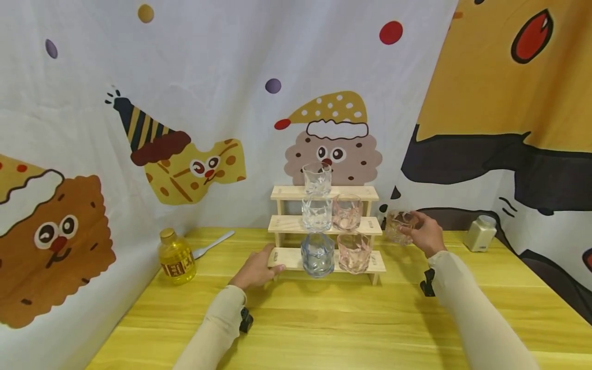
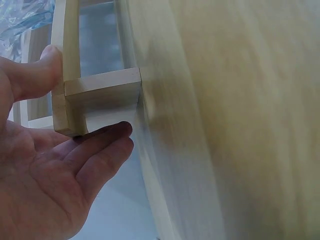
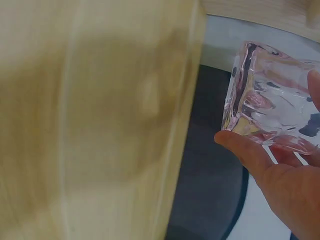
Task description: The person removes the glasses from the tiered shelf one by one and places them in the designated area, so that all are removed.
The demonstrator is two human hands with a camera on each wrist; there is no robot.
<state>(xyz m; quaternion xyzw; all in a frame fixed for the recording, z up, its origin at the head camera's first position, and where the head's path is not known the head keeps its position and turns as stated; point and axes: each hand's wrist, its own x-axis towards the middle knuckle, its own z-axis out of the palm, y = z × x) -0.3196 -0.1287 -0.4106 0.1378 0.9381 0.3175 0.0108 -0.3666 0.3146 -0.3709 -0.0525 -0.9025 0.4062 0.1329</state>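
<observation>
A three-tier wooden display stand (image 1: 287,258) stands on the table against the curtain. My left hand (image 1: 256,268) grips the left end of its lowest board, thumb on the upper face and fingers at the board's end in the left wrist view. Right of the stand, my right hand (image 1: 426,234) holds a clear, pinkish drinking glass (image 3: 275,100) between thumb and fingers. On the stand are a clear glass (image 1: 317,179) on top, a clear glass (image 1: 316,213) and a pink glass (image 1: 347,212) in the middle, and a bluish glass (image 1: 317,255) and another pink glass (image 1: 354,253) below.
A bottle of yellow oil (image 1: 178,258) stands at the table's left, with a pale, long-handled utensil (image 1: 214,244) lying behind it. Toward the right edge is a capped jar (image 1: 481,234) of pale contents. A printed curtain (image 1: 222,67) closes off the back and sides.
</observation>
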